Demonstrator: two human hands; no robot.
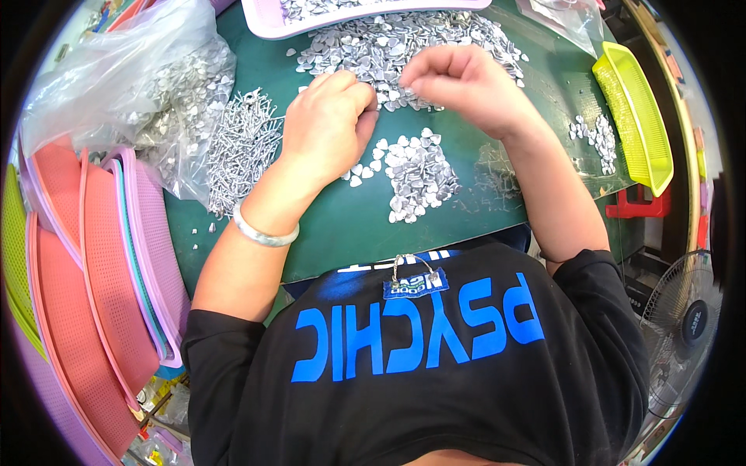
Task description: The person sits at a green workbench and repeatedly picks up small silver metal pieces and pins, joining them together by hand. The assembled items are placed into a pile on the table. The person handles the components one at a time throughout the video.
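Small silver heart-shaped pieces lie in a wide pile (373, 54) at the far side of the green table, under and around both hands. My left hand (326, 120), with a pale bangle (266, 231) on its wrist, is closed at the near left edge of that pile. Its fingers curl inward, and what they hold is hidden. At the pile's right part my right hand (474, 87) has thumb and forefinger pinched together; anything between them is too small to make out. A smaller heap of silver hearts (420, 175) lies nearer me, between the two forearms.
Thin metal pins (242, 144) lie heaped left of my left hand, beside a clear plastic bag (183, 101) of hearts. A lilac tray (272, 29) stands at the back. Rightward are another small heap (597, 140), a yellow-green basket (637, 120) and a fan (684, 318). Stacked baskets (116, 287) stand left.
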